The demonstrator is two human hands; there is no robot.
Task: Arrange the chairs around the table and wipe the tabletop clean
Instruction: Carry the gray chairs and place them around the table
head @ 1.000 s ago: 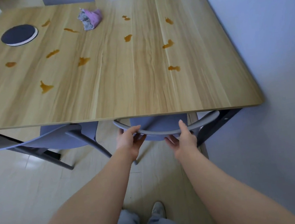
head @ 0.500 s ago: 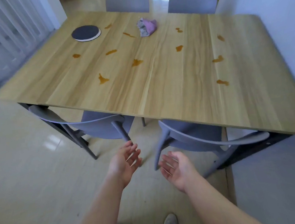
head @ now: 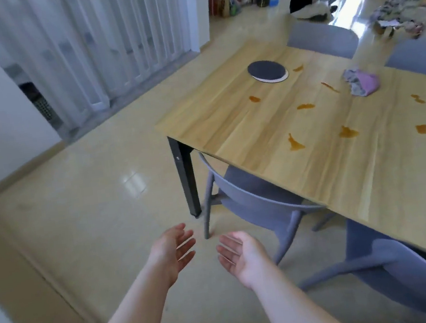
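L hand & R hand hovering, fingers spread, palms facing, near chair under stained desk; cloth lying on it.

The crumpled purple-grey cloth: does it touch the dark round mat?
Apart: the head view shows bare wooden tabletop between the crumpled purple-grey cloth and the dark round mat.
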